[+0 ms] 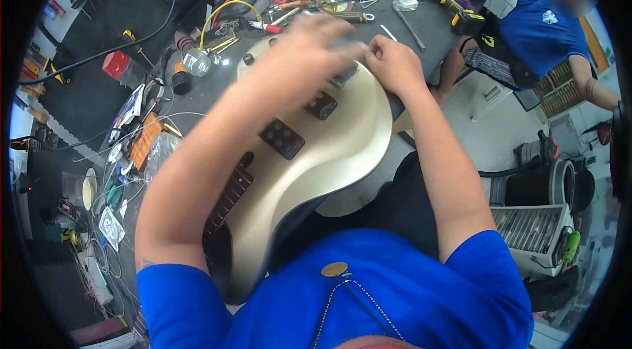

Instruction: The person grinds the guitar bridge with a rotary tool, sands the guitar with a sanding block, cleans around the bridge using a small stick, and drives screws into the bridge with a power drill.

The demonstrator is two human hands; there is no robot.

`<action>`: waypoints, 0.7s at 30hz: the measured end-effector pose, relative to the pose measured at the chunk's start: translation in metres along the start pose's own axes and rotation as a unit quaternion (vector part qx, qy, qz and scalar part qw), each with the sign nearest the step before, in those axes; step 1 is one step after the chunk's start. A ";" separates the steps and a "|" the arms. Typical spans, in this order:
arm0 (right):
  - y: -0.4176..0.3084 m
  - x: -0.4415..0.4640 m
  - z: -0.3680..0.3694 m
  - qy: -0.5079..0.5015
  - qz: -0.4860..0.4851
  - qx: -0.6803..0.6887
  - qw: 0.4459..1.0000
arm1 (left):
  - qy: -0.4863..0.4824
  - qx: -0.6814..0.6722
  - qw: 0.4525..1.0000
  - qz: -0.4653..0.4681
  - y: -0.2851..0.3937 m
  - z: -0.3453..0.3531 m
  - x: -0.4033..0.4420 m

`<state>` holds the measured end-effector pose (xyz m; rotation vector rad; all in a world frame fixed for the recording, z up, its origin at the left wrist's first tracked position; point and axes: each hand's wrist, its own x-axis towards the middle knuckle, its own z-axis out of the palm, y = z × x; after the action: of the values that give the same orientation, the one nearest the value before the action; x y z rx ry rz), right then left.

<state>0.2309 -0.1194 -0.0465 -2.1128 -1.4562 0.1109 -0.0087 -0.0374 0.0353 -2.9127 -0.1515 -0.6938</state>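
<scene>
A cream-coloured electric guitar [359,132] lies across the dark bench and my lap, its fretboard [230,198] towards me. Two dark pickups, a nearer pickup [282,138] and a farther pickup [320,105], sit in its face. Over the bridge end of the body is my left hand [322,46], smeared by motion, so its fingers and anything in them cannot be made out. Beside it, at the far edge of the guitar, my right hand [394,65] is closed with its fingers pinched together. Whatever it grips is too small or hidden to name. A knob [248,59] shows left of my left forearm.
Tools and cables clutter the bench, among them a yellow-and-black power tool [454,10], a metal rod [409,28], a glass jar [196,62] and a red-lidded container [118,65]. A co-worker in a blue shirt [536,26] sits at the right. A drawer unit [526,230] stands below.
</scene>
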 end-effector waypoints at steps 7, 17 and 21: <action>-0.003 0.002 -0.003 -0.001 0.000 -0.002 1.000 | 0.003 0.022 0.997 -0.071 -0.039 -0.007 -0.009; -0.007 -0.001 -0.004 -0.009 0.017 -0.001 1.000 | -0.005 0.009 1.000 -0.023 -0.016 -0.004 -0.001; -0.003 0.000 0.000 0.000 -0.001 0.010 1.000 | -0.011 0.002 0.998 -0.057 -0.017 0.002 -0.011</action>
<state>0.2287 -0.1183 -0.0450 -2.0954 -1.4504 0.1234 -0.0199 -0.0210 0.0302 -2.9269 -0.3232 -0.6784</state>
